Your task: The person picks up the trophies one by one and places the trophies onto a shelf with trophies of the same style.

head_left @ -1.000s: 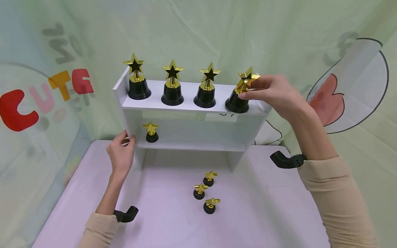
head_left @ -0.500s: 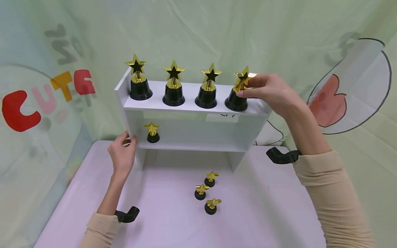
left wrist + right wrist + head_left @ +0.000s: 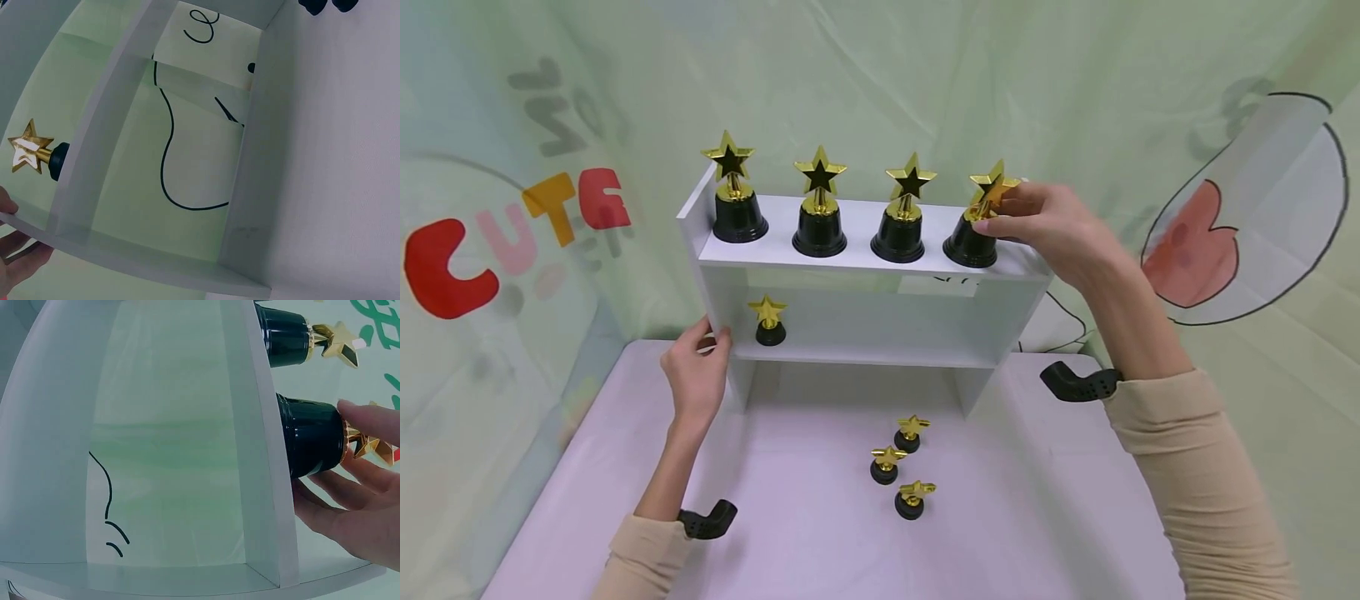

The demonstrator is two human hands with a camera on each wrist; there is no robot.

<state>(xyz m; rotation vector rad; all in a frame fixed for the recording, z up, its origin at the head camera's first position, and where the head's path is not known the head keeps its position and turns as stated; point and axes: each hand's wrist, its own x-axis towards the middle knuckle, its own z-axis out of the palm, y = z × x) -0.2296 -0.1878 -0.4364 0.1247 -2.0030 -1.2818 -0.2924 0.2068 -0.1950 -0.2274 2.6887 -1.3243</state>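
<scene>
My right hand [image 3: 1060, 229] holds the rightmost large star trophy [image 3: 972, 240] between thumb and fingers, its black base on the top board of the white shelf [image 3: 857, 325]. The right wrist view shows the thumb and fingers around the gold neck of that trophy [image 3: 315, 437]. Three more large star trophies, among them the leftmost trophy [image 3: 739, 215], stand in a row on the same board. My left hand [image 3: 694, 375] grips the shelf's left side panel, thumb inside and fingers outside. Close to it, a small star trophy [image 3: 770, 332] stands on the middle board.
Three small star trophies, one of them the nearest trophy [image 3: 910, 504], stand on the white-covered table [image 3: 820, 542] in front of the shelf. A pale green curtain [image 3: 865, 83] with printed letters and drawings hangs behind and at both sides.
The trophy in my right hand has shifted slightly left and back on the top board and stands straighter. My left hand stays on the side panel.
</scene>
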